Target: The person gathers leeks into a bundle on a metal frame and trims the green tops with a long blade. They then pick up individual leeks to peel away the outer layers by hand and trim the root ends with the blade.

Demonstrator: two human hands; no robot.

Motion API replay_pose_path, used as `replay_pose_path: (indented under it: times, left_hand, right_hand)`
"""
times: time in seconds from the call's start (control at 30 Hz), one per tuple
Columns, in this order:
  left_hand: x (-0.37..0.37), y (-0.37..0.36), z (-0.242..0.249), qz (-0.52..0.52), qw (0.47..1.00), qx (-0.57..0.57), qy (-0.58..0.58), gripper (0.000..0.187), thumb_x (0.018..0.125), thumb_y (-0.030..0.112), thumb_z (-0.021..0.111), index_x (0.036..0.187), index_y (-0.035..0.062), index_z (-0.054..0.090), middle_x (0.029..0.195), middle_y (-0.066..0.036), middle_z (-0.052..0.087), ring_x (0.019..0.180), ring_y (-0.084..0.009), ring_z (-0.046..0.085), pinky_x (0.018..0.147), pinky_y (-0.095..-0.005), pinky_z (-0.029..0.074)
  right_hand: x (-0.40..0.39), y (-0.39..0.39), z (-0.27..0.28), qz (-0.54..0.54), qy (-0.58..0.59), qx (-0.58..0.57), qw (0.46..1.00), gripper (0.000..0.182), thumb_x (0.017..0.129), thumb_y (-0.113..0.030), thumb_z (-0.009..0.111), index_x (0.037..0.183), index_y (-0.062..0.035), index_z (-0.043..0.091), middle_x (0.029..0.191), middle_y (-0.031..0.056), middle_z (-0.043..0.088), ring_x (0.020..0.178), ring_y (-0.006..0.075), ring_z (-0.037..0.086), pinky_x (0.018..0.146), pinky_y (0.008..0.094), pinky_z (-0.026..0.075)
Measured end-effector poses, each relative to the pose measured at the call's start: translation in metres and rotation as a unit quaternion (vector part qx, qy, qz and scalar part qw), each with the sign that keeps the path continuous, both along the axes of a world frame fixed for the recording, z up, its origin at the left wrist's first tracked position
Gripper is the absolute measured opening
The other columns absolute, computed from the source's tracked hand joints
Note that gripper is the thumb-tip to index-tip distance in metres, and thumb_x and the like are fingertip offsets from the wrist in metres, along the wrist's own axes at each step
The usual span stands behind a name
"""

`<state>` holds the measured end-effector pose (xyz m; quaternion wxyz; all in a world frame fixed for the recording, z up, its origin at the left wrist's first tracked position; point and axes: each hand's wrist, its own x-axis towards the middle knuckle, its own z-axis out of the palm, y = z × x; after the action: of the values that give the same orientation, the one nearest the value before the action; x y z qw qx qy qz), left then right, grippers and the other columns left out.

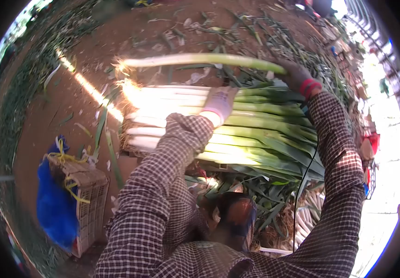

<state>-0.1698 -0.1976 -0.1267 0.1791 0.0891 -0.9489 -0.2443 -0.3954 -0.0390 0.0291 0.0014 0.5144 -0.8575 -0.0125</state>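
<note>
My right hand [296, 78], in a grey glove with a pink-red cuff, is closed around the green end of a leek [200, 59]. That leek is raised beyond the pile, with its white shank and roots pointing left. Below it lies a layer of leeks [260, 121] side by side, roots to the left and green leaves to the right. My left hand [219, 103], in a pale glove with a pink cuff, lies on top of the pile's far part, its fingers stretched over the stalks. Strong sunlight washes out the white ends.
At the lower left stands a plastic crate [91, 208] with a blue bag [54, 204] and yellow ties. More leeks [305, 215] lie at the lower right, near my shoe [237, 213]. Leaf scraps litter the brown ground [60, 102]. A dark cord [300, 194] hangs beside my right arm.
</note>
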Motion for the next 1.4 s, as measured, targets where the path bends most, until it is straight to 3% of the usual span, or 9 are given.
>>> replay_pose_path:
  times: [0.3,0.63,0.9,0.93,1.0,1.1,1.17,1.27,1.4]
  left_hand:
    - [0.002,0.002,0.009,0.015,0.999,0.003,-0.033,0.038,0.094,0.006,0.041,0.128,0.0096,0.058,0.126,-0.010,0.062,0.115,-0.0275,0.058,0.098,-0.0397,0.043]
    - [-0.001,-0.003,0.005,-0.007,0.999,0.054,-0.001,0.034,0.095,0.010,0.041,0.124,0.0062,0.058,0.122,-0.018,0.063,0.113,-0.0343,0.059,0.098,-0.0442,0.044]
    - [-0.014,-0.048,0.050,-0.024,0.992,0.021,-0.120,0.037,0.093,0.028,0.050,0.126,0.0118,0.056,0.118,-0.016,0.065,0.110,-0.0326,0.061,0.094,-0.0454,0.046]
    - [-0.021,-0.052,0.049,-0.026,0.984,0.016,-0.174,0.042,0.090,0.039,0.056,0.128,0.0209,0.057,0.124,-0.014,0.061,0.119,-0.0363,0.054,0.097,-0.0465,0.046]
    - [-0.029,-0.050,0.043,-0.017,0.979,-0.004,-0.201,0.042,0.091,0.040,0.056,0.128,0.0206,0.057,0.125,-0.013,0.061,0.119,-0.0351,0.054,0.097,-0.0457,0.046]
    - [-0.022,-0.044,0.042,-0.019,0.979,-0.020,-0.201,0.045,0.091,0.042,0.055,0.129,0.0177,0.056,0.125,-0.013,0.061,0.118,-0.0325,0.056,0.097,-0.0450,0.046]
    - [-0.017,-0.043,0.037,-0.019,0.985,-0.007,-0.173,0.047,0.091,0.042,0.055,0.129,0.0157,0.056,0.125,-0.013,0.061,0.118,-0.0315,0.056,0.096,-0.0451,0.046]
    - [-0.015,-0.045,0.039,-0.028,0.984,-0.002,-0.174,0.048,0.090,0.040,0.056,0.131,0.0137,0.055,0.124,-0.014,0.061,0.116,-0.0321,0.057,0.096,-0.0451,0.045]
    - [-0.015,-0.046,0.041,-0.031,0.982,0.013,-0.184,0.051,0.089,0.038,0.058,0.133,0.0139,0.053,0.125,-0.015,0.061,0.115,-0.0339,0.057,0.096,-0.0450,0.045]
  right_hand:
    - [0.015,0.005,-0.019,0.036,-0.038,0.068,0.996,0.049,0.084,-0.036,0.067,0.130,-0.0202,0.060,0.109,0.0176,0.068,0.102,0.0361,0.064,0.088,0.0445,0.050]
    - [-0.013,0.016,-0.032,0.040,0.021,0.154,0.987,0.047,0.078,-0.028,0.067,0.122,-0.0124,0.062,0.106,0.0171,0.067,0.102,0.0340,0.065,0.087,0.0454,0.051]
    - [-0.012,0.007,-0.044,0.081,0.007,0.206,0.975,0.042,0.082,-0.024,0.064,0.122,-0.0120,0.059,0.103,0.0195,0.067,0.099,0.0383,0.064,0.085,0.0490,0.050]
    - [0.004,0.001,-0.032,0.047,0.005,0.245,0.968,0.042,0.084,-0.024,0.063,0.124,-0.0115,0.058,0.105,0.0189,0.067,0.102,0.0371,0.064,0.087,0.0463,0.050]
    - [-0.023,0.001,-0.037,0.127,-0.049,0.297,0.945,0.041,0.086,-0.023,0.062,0.125,-0.0114,0.058,0.108,0.0182,0.067,0.102,0.0339,0.065,0.087,0.0447,0.051]
    - [-0.068,-0.014,-0.038,0.136,-0.345,0.163,0.914,0.046,0.094,-0.033,0.052,0.134,-0.0107,0.053,0.121,0.0166,0.063,0.112,0.0279,0.059,0.093,0.0416,0.048]
    - [-0.094,-0.044,-0.047,0.402,-0.157,0.026,0.902,0.055,0.100,-0.045,0.041,0.141,-0.0092,0.048,0.134,0.0165,0.057,0.130,0.0300,0.049,0.103,0.0424,0.042]
    - [-0.039,-0.071,-0.067,0.050,-0.156,0.235,0.958,0.058,0.099,-0.048,0.039,0.141,-0.0090,0.048,0.133,0.0160,0.058,0.127,0.0306,0.052,0.103,0.0431,0.042]
    - [-0.007,-0.074,-0.068,-0.067,-0.096,0.319,0.940,0.062,0.098,-0.052,0.038,0.140,-0.0087,0.049,0.132,0.0155,0.059,0.123,0.0315,0.055,0.101,0.0441,0.043]
